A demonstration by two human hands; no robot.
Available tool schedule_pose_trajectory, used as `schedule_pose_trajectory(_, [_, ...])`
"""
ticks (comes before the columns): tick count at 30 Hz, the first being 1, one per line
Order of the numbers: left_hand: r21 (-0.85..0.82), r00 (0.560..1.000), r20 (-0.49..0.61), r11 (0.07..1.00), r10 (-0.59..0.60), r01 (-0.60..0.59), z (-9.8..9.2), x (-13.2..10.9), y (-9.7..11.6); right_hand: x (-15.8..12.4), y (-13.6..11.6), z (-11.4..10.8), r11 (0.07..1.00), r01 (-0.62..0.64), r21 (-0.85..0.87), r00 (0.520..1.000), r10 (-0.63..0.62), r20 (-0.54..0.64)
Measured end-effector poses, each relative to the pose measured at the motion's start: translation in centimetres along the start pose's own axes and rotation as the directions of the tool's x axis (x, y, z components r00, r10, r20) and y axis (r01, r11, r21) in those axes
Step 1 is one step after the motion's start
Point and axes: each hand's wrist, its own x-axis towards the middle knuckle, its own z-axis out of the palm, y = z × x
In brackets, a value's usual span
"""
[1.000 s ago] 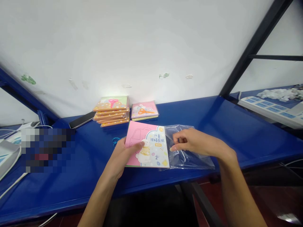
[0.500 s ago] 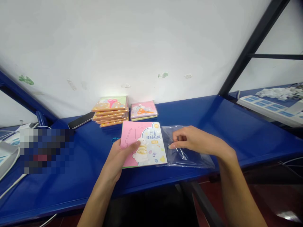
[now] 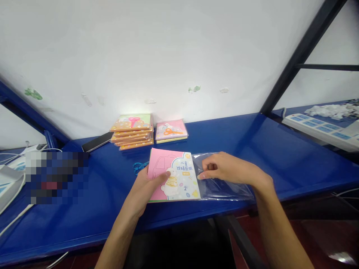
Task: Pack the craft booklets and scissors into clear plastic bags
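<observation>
At lower centre of the frame, on the blue table [image 3: 280,160]: left hand [image 3: 141,190] gripping pink craft booklet [image 3: 179,179], thumb across cover; right hand [image 3: 224,168] closed, pinching clear plastic bag [image 3: 224,190] at booklet's right edge.

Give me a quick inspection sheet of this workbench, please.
Surface: blue metal bench, glossy.
Job's things: pink paper-cutting book, its edge at the mouth of a clear plastic bag.
Clutter: blue-handled scissors, stacked craft packs, phone.
Hands: left hand holds the book; right hand pinches the bag's edge.
Cables: white cable at the bench's left end.
Surroundings: scuffed white wall, black strut, power strip.
</observation>
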Motion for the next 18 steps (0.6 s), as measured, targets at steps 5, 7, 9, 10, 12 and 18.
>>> schedule_pose_trajectory(5, [0.054, 0.997, -0.079, 0.999, 0.003, 0.001, 0.0, -0.2, 0.5, 0.4, -0.2, 0.2, 0.998, -0.058, -0.008, 0.998, 0.058, 0.012])
schedule_pose_trajectory(7, [0.066, 0.998, -0.068, 0.998, -0.010, 0.015, -0.2, -0.3, 0.6, 0.7, -0.3, 0.4, 0.995, -0.094, -0.021, 0.996, 0.094, -0.008])
schedule_pose_trajectory(9, [0.072, 0.998, -0.052, 0.997, -0.017, 0.021, -0.4, -0.5, 0.8, 1.0, -0.3, 0.8, 0.989, -0.129, -0.067, 0.990, 0.125, -0.062])
schedule_pose_trajectory(10, [0.074, 0.999, -0.046, 0.997, -0.017, 0.021, -0.5, -0.6, 0.8, 1.2, -0.3, 1.0, 0.985, -0.142, -0.101, 0.987, 0.133, -0.092])
schedule_pose_trajectory(12, [0.078, 0.999, -0.042, 0.997, -0.018, 0.021, -0.7, -0.7, 0.9, 1.6, -0.3, 1.3, 0.974, -0.152, -0.167, 0.982, 0.129, -0.139])
schedule_pose_trajectory(18, [0.079, 0.998, -0.047, 0.996, -0.038, 0.042, -0.7, -0.9, 0.8, 2.1, 0.0, 1.6, 0.964, -0.152, -0.216, 0.981, 0.120, -0.155])
